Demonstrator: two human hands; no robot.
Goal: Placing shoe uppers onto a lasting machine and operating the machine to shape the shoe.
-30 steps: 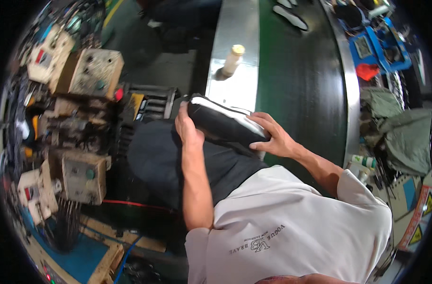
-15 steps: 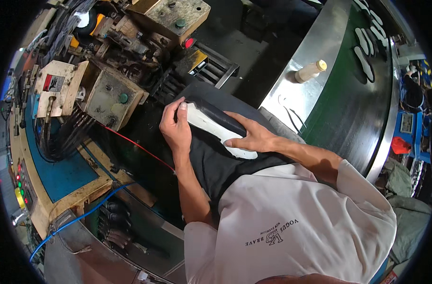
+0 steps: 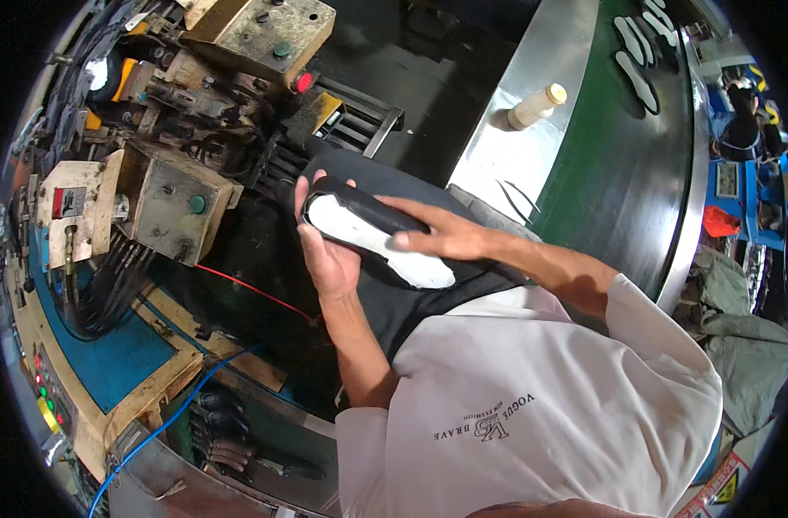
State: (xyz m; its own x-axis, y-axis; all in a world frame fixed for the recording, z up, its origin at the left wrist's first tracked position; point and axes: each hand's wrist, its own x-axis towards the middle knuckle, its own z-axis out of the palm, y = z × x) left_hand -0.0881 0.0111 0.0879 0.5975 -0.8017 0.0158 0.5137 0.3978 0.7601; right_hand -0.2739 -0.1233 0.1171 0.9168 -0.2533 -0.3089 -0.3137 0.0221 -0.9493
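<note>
Above my lap I hold a black shoe upper (image 3: 382,213) with its white insole side (image 3: 351,226) turned up. My left hand (image 3: 332,263) cups one end from below, its fingertips showing past the black edge and its thumb beside the white face. Across the other half lies my right hand (image 3: 452,231), fingers on the black side and thumb on the white insole. The palm-side contact of the right hand is hidden. Dark cloth (image 3: 368,181) covers my lap beneath the shoe.
A machine with worn control boxes (image 3: 174,198) stands at the left, with a red cable (image 3: 247,287) and blue hose (image 3: 161,420) nearby. At right, a capped bottle (image 3: 536,108) stands on a metal ledge beside a green conveyor (image 3: 575,155) carrying white-faced soles (image 3: 637,82). Black shoes (image 3: 225,423) sit lower left.
My left hand has shifted from gripping the end with its thumb on top to cupping it from below. The shoe has moved slightly left and turned its white face further up.
</note>
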